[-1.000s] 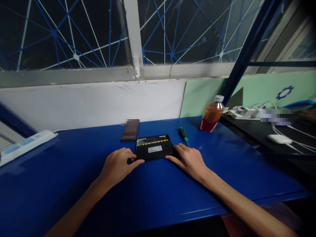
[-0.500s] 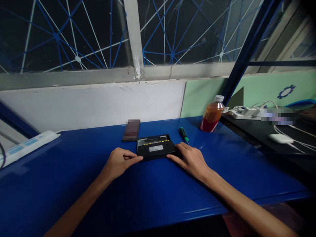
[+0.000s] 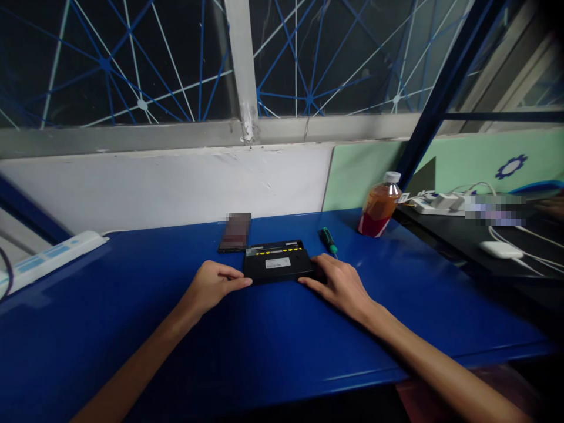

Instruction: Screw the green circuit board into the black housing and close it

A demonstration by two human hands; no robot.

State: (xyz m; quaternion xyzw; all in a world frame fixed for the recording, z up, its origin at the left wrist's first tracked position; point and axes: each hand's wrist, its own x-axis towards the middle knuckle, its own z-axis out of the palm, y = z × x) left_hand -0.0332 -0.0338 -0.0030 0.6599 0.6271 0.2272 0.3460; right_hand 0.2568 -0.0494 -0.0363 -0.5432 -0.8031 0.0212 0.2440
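A flat black plastic case [image 3: 291,272] with a white label lies on the blue table; its exact kind I cannot make out. Along its far side an uncovered strip shows a row of yellow spots and some metal. My left hand [image 3: 215,285] pinches the near left corner, thumb along the front edge. Wrapped around the right end is my right hand [image 3: 339,279], its thumb at the front and its fingers partly hidden behind the case. Just beyond that hand rests a screwdriver [image 3: 328,240] with a green and black handle.
A dark phone-like slab [image 3: 235,235] lies behind the case to the left. An orange drink bottle [image 3: 379,205] stands at the back right. A white power strip [image 3: 57,258] sits at far left. Chargers and cables cover the black table [image 3: 467,241] on the right.
The labelled black part has shifted slightly away from me, so the uncovered strip behind it is narrower. Both hands keep their hold, and the left has moved a little left.
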